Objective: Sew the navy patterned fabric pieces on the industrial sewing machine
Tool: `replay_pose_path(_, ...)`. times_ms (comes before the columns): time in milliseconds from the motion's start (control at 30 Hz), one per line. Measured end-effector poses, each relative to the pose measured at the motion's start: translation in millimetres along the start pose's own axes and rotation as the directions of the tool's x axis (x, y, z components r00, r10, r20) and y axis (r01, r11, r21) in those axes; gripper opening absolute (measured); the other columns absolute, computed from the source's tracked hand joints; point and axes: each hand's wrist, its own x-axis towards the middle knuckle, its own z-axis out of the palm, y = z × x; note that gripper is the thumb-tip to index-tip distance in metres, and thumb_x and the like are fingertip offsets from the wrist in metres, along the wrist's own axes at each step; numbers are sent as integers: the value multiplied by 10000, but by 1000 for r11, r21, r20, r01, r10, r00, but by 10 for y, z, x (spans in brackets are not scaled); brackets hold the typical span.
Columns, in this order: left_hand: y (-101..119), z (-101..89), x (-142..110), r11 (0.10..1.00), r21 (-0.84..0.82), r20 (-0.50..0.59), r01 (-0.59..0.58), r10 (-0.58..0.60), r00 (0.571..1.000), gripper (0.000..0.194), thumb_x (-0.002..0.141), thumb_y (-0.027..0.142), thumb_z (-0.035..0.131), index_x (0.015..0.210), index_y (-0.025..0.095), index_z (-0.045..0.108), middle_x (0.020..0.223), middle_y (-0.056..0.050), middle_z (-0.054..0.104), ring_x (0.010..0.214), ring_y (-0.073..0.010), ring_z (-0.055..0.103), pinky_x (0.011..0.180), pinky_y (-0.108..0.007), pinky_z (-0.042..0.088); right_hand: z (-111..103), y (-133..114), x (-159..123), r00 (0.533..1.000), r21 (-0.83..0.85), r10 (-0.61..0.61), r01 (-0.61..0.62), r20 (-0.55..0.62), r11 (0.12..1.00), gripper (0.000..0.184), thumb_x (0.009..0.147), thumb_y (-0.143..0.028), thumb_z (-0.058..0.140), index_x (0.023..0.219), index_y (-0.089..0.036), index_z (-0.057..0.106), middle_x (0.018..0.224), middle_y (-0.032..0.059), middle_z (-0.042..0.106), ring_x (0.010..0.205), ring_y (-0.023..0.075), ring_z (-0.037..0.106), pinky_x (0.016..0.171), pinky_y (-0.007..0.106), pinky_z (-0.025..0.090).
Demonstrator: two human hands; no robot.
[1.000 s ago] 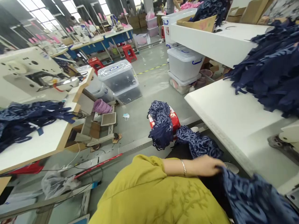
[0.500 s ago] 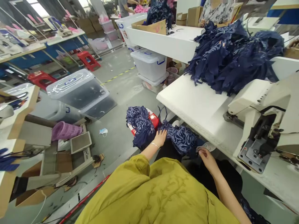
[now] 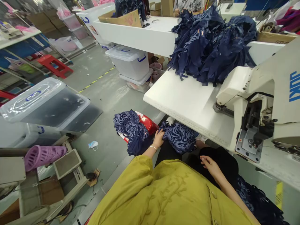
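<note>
My left hand [image 3: 158, 139] is closed on the left end of a bundle of navy patterned garments [image 3: 180, 137] above my lap, beside the white table's front edge. To its left, another heap of the same navy patterned garments [image 3: 133, 131] lies on a red and white stool [image 3: 148, 122]. My right hand [image 3: 210, 166] is over my black trousers, apart from the bundle, its fingers loosely bent and nothing visible in them. Part of the bundle's far side is hidden by the table.
On the white table [image 3: 178, 97] are a large pile of navy strips [image 3: 208, 47] and a sewing machine [image 3: 255, 115]. Clear lidded bins [image 3: 44, 100] and a purple basket [image 3: 44, 156] stand left. More navy fabric [image 3: 260, 200] hangs low at right. A person sits across the table.
My right hand has let go of the bundle's right end and drawn back over my lap. My left hand keeps its hold. The view has turned to the right.
</note>
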Motion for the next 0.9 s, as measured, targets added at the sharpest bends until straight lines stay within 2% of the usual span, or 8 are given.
replay_pose_path(133,112,-426,-35,1000,11,14,-26,26,1000,316,822,195,561,1134,149,587,1054,-112,684,1064,-244,626,1051,-419,392,-125,38,-56,998,56,57,-55,-36,997,406,638,-511,634,882,-193,696,925,82,734,774,214,688,663,318,537)
replay_pose_path(267,300,-1064,-231,997,69,-22,-43,44,999,489,837,258,535,1317,203,459,1087,-96,663,988,-251,650,873,-345,490,-170,87,-61,996,77,86,-84,-21,993,433,628,-520,640,889,-180,696,903,83,734,760,201,681,658,302,535)
replay_pose_path(433,408,-2031,-639,972,232,-39,-26,36,999,661,817,254,520,1440,352,324,1131,-43,647,938,-221,662,801,-301,493,-90,193,-24,995,102,94,-97,32,990,447,603,-521,673,895,-184,699,907,86,736,774,212,675,662,307,532)
replay_pose_path(567,118,-3006,-908,909,368,-14,195,-204,979,662,789,213,527,1415,377,385,1206,9,653,1017,-186,645,835,-250,469,21,315,20,990,129,110,-120,83,984,433,583,-515,681,863,-185,698,876,84,738,744,205,664,642,303,519)
replay_pose_path(667,-205,-3798,-990,802,448,-62,396,-414,908,623,799,208,531,1405,298,423,1189,19,655,1001,-157,639,851,-243,437,90,377,64,987,129,124,-137,102,982,417,577,-512,667,836,-186,696,853,85,738,709,195,658,625,297,512)
replay_pose_path(767,-427,-4469,-992,549,540,-307,639,-578,756,546,891,306,435,1414,156,394,1201,-35,614,1058,-222,596,881,-370,396,153,362,104,987,126,116,-130,115,983,411,584,-508,652,836,-187,693,851,87,737,703,194,659,625,299,511)
replay_pose_path(833,-497,-4750,-954,406,534,-466,741,-590,659,545,939,395,331,1360,64,431,1195,-73,587,1115,-302,543,861,-465,353,201,319,120,987,127,97,-114,129,985,409,586,-510,648,833,-186,688,862,88,736,709,193,660,636,300,513)
replay_pose_path(900,-533,-4842,-875,359,527,-522,770,-578,627,646,963,461,239,1218,-70,504,1137,-118,589,1144,-366,498,829,-527,324,255,274,122,987,128,76,-94,140,987,402,589,-515,647,817,-186,679,876,88,733,715,190,659,651,303,517)
